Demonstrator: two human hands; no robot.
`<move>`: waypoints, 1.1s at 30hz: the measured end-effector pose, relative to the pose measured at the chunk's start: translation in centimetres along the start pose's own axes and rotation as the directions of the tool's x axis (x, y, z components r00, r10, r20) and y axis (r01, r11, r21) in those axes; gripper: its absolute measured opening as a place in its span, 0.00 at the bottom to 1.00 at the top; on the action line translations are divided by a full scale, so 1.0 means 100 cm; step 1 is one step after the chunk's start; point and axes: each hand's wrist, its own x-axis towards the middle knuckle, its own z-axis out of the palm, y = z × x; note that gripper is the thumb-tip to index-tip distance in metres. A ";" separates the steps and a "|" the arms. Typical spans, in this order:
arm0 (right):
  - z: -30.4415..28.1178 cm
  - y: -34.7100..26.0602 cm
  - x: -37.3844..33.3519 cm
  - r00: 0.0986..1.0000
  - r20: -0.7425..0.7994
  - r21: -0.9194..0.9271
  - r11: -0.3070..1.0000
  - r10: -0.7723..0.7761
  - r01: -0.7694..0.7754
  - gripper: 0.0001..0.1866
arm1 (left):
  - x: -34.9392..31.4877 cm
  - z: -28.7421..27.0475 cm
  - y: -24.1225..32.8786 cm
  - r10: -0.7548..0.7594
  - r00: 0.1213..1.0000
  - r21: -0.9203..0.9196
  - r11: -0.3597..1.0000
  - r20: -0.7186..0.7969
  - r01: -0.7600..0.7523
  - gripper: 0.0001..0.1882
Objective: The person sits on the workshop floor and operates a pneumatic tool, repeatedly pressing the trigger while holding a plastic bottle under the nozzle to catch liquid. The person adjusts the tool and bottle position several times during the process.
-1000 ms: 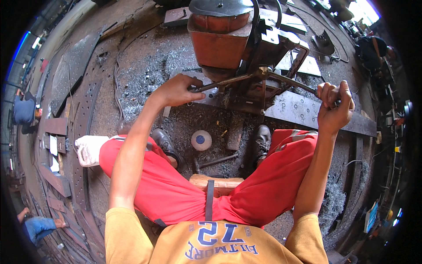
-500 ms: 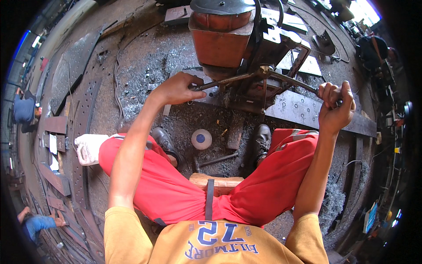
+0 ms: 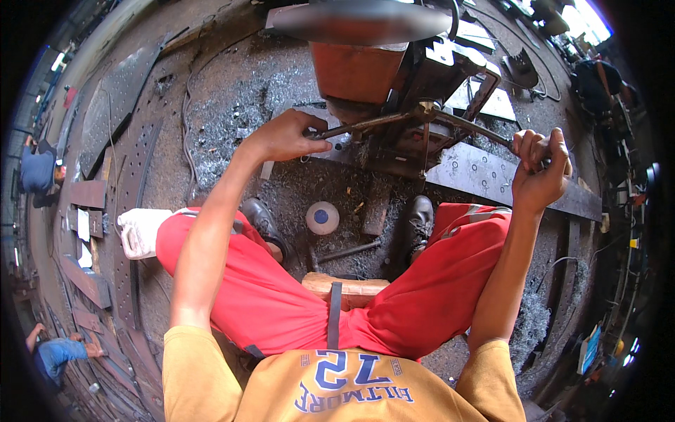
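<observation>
An orange-red drill machine point(image 3: 358, 74) with a dark frame stands in front of me on a steel plate point(image 3: 485, 172) with holes. From its hub, one feed lever point(image 3: 373, 123) slants to the left and another lever point(image 3: 471, 128) to the right. My left hand point(image 3: 285, 135) is closed around the end of the left lever, thumb below and fingers above. At the right lever's end, my right hand point(image 3: 540, 169) wraps its fingers round the bar. The drill's top is blurred, and its cutting tip is hidden.
Metal shavings point(image 3: 232, 105) cover much of the floor. Between my shoes lie a round white container point(image 3: 322, 218) and a dark metal bar point(image 3: 349, 251). A white jug point(image 3: 140, 232) stands beside my left knee. Drilled plates point(image 3: 137, 211) and a cable point(image 3: 186, 133) lie left; people work farther left.
The drill's dark top, sharp before, is now a wide blurred smear. Both hands keep their grip on the levers and have barely shifted.
</observation>
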 end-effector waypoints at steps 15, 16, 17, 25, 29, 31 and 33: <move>0.000 0.000 0.000 1.000 -0.003 -0.015 1.000 0.003 -0.003 0.25 | 0.000 -0.001 0.004 -0.041 0.999 -0.014 0.999 0.019 0.041 0.28; 0.000 -0.001 0.000 1.000 0.005 -0.017 1.000 0.000 0.000 0.25 | 0.000 -0.002 0.005 -0.045 0.999 -0.013 0.999 0.020 0.045 0.29; -0.001 -0.001 0.000 1.000 0.013 -0.019 1.000 -0.003 0.003 0.25 | 0.000 -0.002 0.005 -0.048 0.999 -0.011 0.999 0.020 0.048 0.29; -0.001 0.000 0.000 1.000 0.017 -0.001 1.000 0.013 -0.013 0.25 | 0.000 -0.001 0.004 -0.050 0.999 0.003 0.999 0.002 0.050 0.30; 0.000 0.000 0.000 1.000 0.010 -0.015 1.000 0.006 -0.006 0.25 | -0.001 -0.002 0.006 -0.066 0.998 0.001 0.998 0.018 0.066 0.31; -0.001 0.000 0.000 1.000 0.019 -0.007 1.000 0.005 -0.005 0.24 | -0.001 -0.001 0.004 -0.064 0.998 0.007 0.998 0.011 0.064 0.31; -0.001 0.001 0.000 1.000 0.013 -0.006 1.000 0.004 -0.004 0.24 | -0.001 0.000 0.002 -0.048 0.999 0.017 0.999 0.000 0.048 0.31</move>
